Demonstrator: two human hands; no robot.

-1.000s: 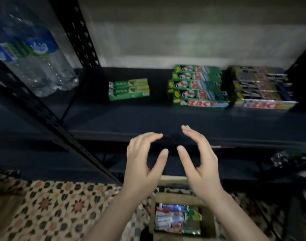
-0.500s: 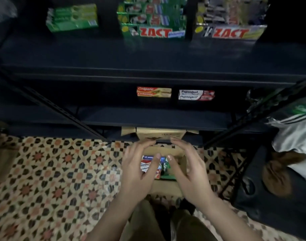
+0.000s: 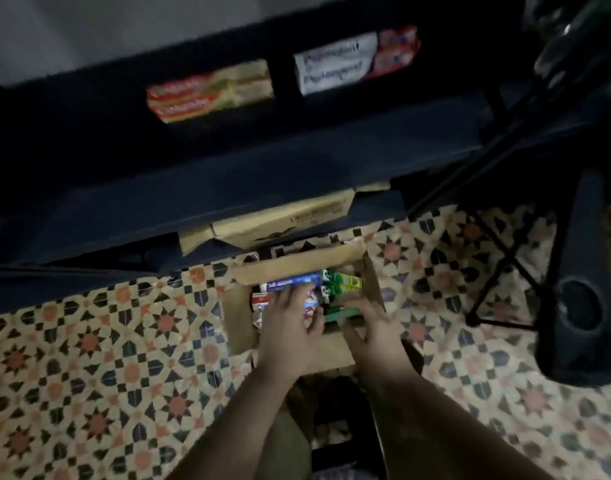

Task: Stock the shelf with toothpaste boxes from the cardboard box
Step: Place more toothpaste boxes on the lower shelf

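We look down at an open cardboard box (image 3: 368,289) standing on the patterned tile floor (image 3: 89,358), just in front of the dark shelf (image 3: 228,174). Both our hands are down inside it. Our left hand (image 3: 290,327) lies on the toothpaste boxes (image 3: 297,284) on the left side of the carton, fingers spread over a blue box and a red and white one beneath it; motion blur keeps us from telling whether the fingers grip anything or only rest there. Our right hand (image 3: 370,323) reaches in at the right side, its fingers at a green box (image 3: 342,315) lying by the near wall, and we cannot tell if it has closed on it. More green boxes (image 3: 342,284) stand at the far right corner of the carton. On the shelf above, well apart from the carton, lie two small stacks: red and yellow boxes (image 3: 210,91) on the left, white and red boxes (image 3: 356,60) to their right. A second flattened carton (image 3: 283,218) sits under the shelf edge, behind the open one.
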